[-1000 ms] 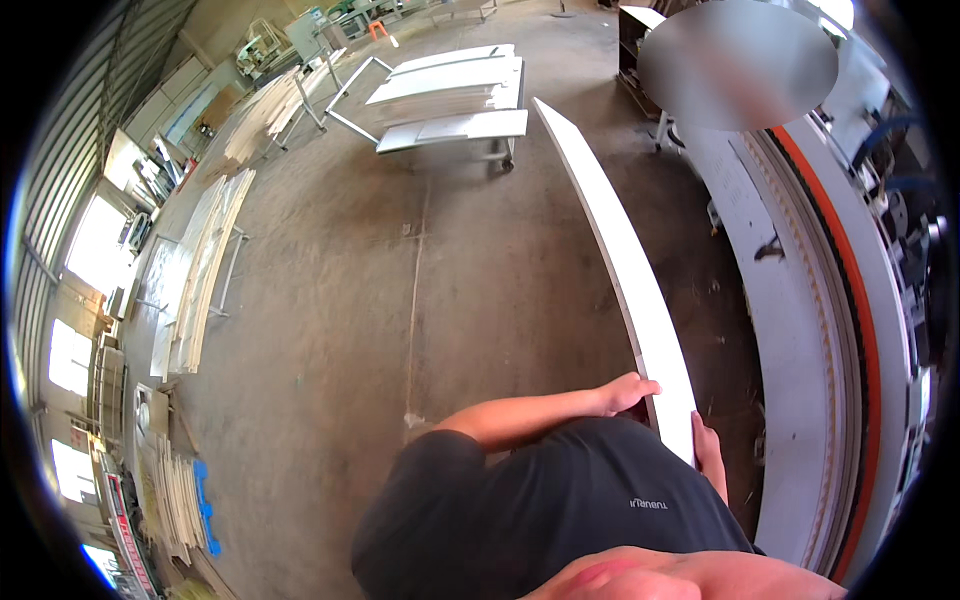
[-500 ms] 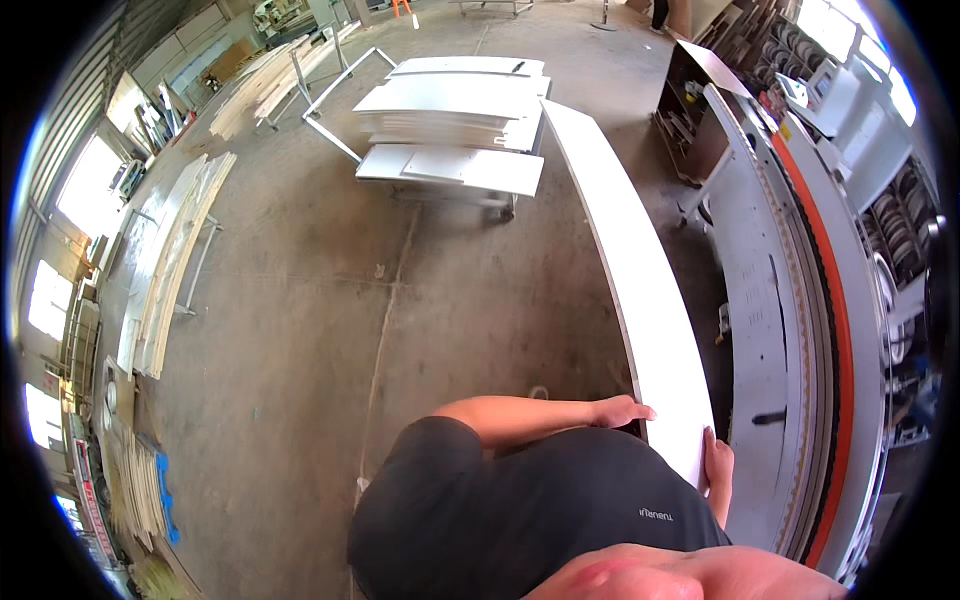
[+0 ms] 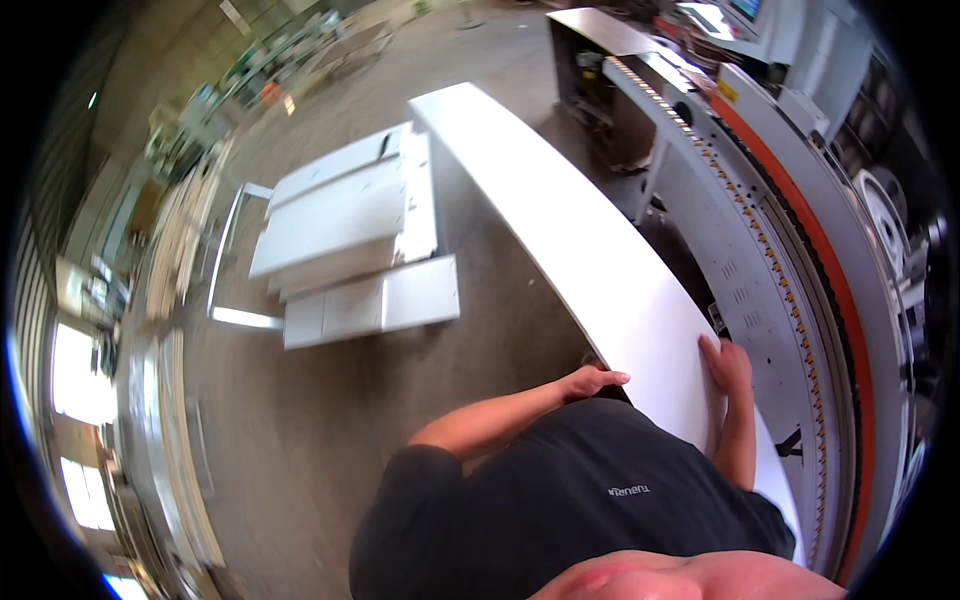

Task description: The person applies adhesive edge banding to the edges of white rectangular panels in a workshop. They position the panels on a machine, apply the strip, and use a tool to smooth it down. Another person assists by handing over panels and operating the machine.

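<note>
A long white board (image 3: 600, 270) stretches from beside the panel stack back past my body on its right side. My left hand (image 3: 597, 381) grips its left edge, thumb on the upper face and fingers hidden beneath. On the opposite edge, my right hand (image 3: 728, 368) holds the board with its fingers curled over the top. The right forearm crosses above the board's near part. Along the right side runs a long grey machine (image 3: 745, 320) with a row of small yellow-orange rollers (image 3: 765, 245) and a red-orange strip (image 3: 800, 200).
Left of the board, a stack of white panels (image 3: 335, 225) rests on a cart with a white tubular frame (image 3: 225, 250). A dark open cabinet (image 3: 600, 95) stands beyond the machine's far end. Long boards (image 3: 165, 440) lie on racks at the far left.
My view has turned, so the cart appears further left. The board has come back past my body, beneath my right forearm. My right hand grips further forward relative to my left.
</note>
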`<state>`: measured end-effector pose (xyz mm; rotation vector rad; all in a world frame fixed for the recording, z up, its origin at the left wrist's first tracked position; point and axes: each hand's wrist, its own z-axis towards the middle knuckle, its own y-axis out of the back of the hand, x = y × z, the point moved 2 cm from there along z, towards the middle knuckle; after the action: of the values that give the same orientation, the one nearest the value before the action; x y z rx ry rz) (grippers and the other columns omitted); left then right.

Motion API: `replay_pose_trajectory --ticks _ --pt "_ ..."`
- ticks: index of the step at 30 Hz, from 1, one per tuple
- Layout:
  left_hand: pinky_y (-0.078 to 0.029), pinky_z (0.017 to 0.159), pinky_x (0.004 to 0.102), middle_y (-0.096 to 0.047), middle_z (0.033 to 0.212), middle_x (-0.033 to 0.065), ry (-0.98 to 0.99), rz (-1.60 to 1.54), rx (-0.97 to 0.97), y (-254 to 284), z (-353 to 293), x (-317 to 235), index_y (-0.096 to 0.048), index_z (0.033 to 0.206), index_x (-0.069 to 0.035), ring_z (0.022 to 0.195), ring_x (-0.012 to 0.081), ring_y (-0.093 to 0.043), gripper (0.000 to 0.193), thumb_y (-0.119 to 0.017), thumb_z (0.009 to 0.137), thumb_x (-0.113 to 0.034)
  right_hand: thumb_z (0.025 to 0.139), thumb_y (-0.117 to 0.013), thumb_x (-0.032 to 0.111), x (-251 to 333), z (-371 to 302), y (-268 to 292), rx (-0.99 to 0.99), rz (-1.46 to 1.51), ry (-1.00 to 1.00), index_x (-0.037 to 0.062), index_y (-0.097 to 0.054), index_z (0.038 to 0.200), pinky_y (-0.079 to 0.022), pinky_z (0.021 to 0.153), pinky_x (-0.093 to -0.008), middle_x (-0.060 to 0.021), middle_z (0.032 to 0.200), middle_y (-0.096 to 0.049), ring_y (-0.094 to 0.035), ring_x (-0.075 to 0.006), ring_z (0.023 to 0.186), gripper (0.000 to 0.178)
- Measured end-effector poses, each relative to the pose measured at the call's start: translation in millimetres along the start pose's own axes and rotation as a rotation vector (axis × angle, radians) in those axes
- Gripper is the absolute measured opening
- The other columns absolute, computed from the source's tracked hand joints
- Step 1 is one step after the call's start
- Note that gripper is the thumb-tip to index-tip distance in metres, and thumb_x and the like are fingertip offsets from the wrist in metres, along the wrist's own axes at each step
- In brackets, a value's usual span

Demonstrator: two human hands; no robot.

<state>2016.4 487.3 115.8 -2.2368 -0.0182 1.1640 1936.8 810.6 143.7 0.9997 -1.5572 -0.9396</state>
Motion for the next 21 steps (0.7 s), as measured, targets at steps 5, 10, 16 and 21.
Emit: replay_pose_trajectory --ticks 5,10,16,21 --pt "-0.053 0.099 0.0465 -0.068 0.123 0.0227 0.209 -0.303 0.111 50 100 -129 -0.062 0.126 0.006 0.110 0.0333 -0.067 0.050 -0.065 0.101 -0.038 0.091 -0.053 0.073 101 161 71 0.014 0.022 -0.094 -0.0021 -0.067 0.087 -0.050 0.084 -0.0519 -0.0271 0.095 -0.071 -0.067 -0.0450 0.097 0.077" --pt "-0.055 0.097 0.0472 -0.070 0.119 0.0186 0.352 -0.473 0.158 120 196 -236 -0.061 0.131 0.001 0.108 0.0342 -0.069 0.045 -0.064 0.101 -0.032 0.089 -0.056 0.073 171 296 102 -0.084 -0.040 -0.068 0.0007 -0.067 0.083 -0.050 0.077 -0.0496 -0.0216 0.086 -0.071 -0.068 -0.0406 0.090 0.074" --pt "-0.054 0.097 0.0427 -0.071 0.110 0.0128 0.428 -0.379 0.272 267 331 -342 -0.069 0.102 -0.005 0.107 0.0256 -0.067 0.017 -0.064 0.096 -0.020 0.088 -0.059 0.072 248 433 123 -0.103 -0.048 -0.127 0.0053 -0.066 0.079 -0.050 0.071 -0.0465 -0.0162 0.077 -0.069 -0.067 -0.0379 0.080 0.067" --pt "-0.051 0.100 0.0445 -0.072 0.105 0.0119 0.313 -0.493 0.346 341 417 -447 -0.069 0.099 -0.003 0.102 0.0274 -0.067 0.015 -0.064 0.093 -0.015 0.094 -0.054 0.066 207 474 139 -0.168 0.109 -0.315 0.0028 -0.062 0.076 -0.045 0.066 -0.0445 -0.0172 0.070 -0.060 -0.056 -0.0326 0.068 0.066"
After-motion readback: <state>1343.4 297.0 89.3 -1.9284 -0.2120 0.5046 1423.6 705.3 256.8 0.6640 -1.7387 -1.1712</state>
